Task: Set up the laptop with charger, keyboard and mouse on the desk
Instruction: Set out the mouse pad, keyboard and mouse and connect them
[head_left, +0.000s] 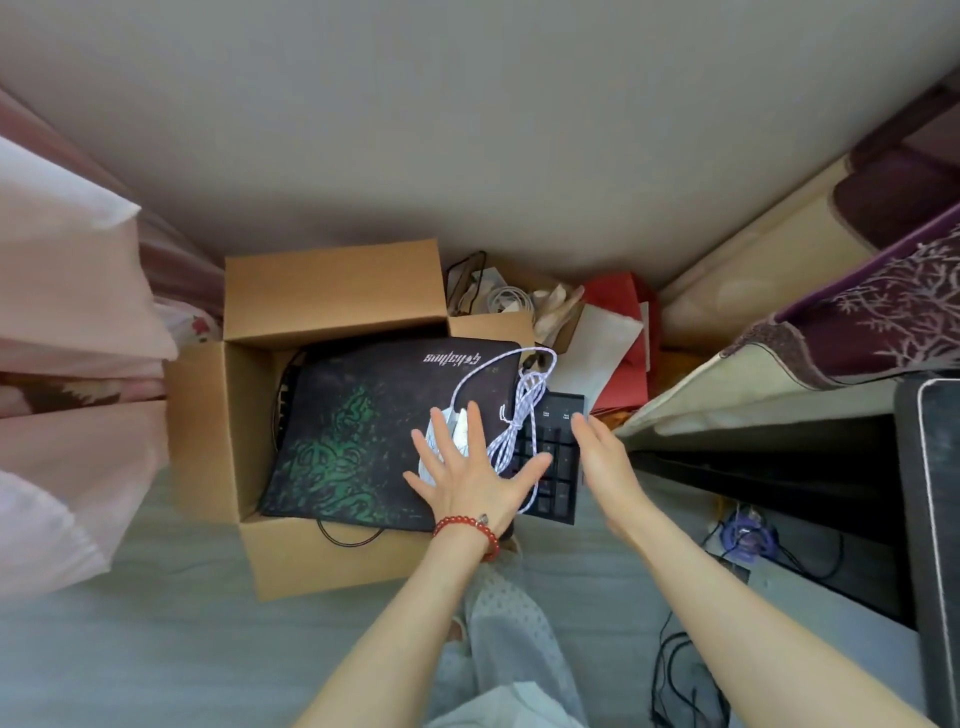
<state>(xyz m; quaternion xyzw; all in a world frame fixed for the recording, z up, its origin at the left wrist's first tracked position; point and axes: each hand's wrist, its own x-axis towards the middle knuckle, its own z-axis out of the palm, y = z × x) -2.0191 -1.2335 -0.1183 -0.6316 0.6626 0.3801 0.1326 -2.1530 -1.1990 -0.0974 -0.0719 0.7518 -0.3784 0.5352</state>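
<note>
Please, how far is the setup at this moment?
Early. Nothing visible is set up yet. The white mouse, its cable and the black keyboard lie on the cardboard box. Both open hands, left and right, reach there. Laptop and charger: not identifiable.

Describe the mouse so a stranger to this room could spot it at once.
Find the open brown cardboard box on the floor; a black mat with a green pattern lies across its top. At the mat's right edge, under the spread left hand, sits the white computer mouse. Its white-and-purple braided cable, bundled beside it, marks it out from the black keyboard.
</note>
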